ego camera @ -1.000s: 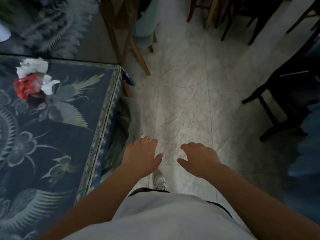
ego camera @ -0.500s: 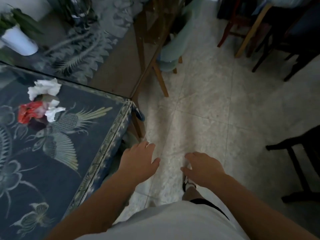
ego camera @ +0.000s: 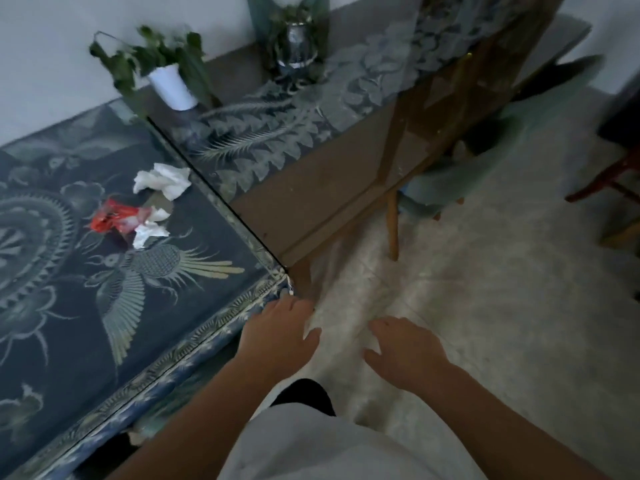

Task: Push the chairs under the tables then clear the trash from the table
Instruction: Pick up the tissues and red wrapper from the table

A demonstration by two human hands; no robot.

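A table with a dark blue patterned cloth (ego camera: pixel 69 306) fills the left. On it lies trash: a crumpled white tissue (ego camera: pixel 162 180), a red wrapper (ego camera: pixel 110 218) and a smaller white tissue (ego camera: pixel 149 232). My left hand (ego camera: pixel 277 332) hovers palm down beside the table's near right corner, fingers relaxed, holding nothing. My right hand (ego camera: pixel 405 351) hangs over the floor, fingers loose and empty. A pale green chair (ego camera: pixel 460 174) sits tucked under the glass-topped table (ego camera: pixel 311 161) behind.
On the glass table stand a white pot with a plant (ego camera: pixel 171 84) and a shiny vase (ego camera: pixel 296 46). Wooden table legs (ego camera: pixel 393 223) reach the tiled floor (ego camera: pixel 485 306). A red-brown chair leg (ego camera: pixel 602 181) shows at the right edge.
The view has swung left and up, bringing the glass table, the plants and the trash further into view. Both hands stay empty, and the left one is now nearer the table corner.
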